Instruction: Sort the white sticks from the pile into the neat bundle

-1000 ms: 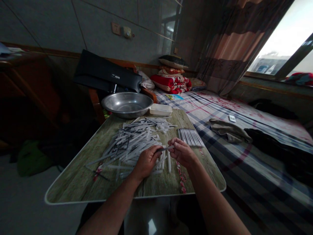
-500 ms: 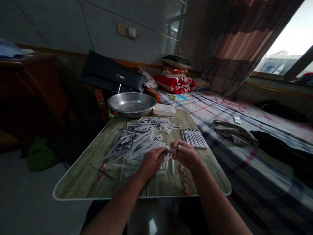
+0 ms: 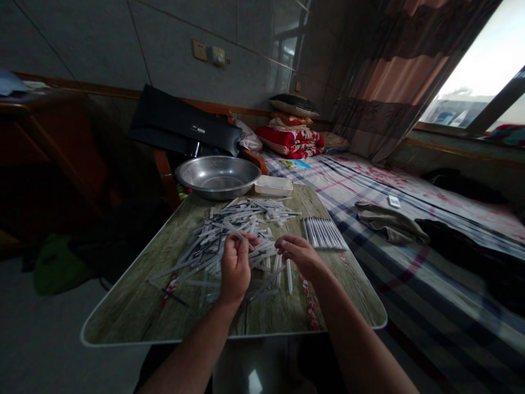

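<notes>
My left hand (image 3: 237,268) is closed, thumb against fingers, on a slim whitish pen barrel (image 3: 234,232) above the pile. To its right, my right hand (image 3: 299,254) hangs over the table with fingers stretched leftward and slightly curled; nothing shows in them. A loose pile of translucent pen parts (image 3: 213,232), white tubes mixed with thin dark rods, spreads beneath and beyond both hands. One white pen (image 3: 289,276) lies just below my right hand. Farther right, several white pens with dark tips (image 3: 324,233) lie side by side in a row.
A wide metal basin (image 3: 219,176) and a shallow white plastic tray (image 3: 273,186) stand at the far edge of the wood-patterned table (image 3: 131,312). A bed with a plaid sheet (image 3: 348,180) adjoins on the right. Behind the basin, a black case (image 3: 180,123) leans on a chair.
My hands have come apart from where they met over the near pile. The left has moved left and up with the pen barrel; the right has opened and shifted slightly left.
</notes>
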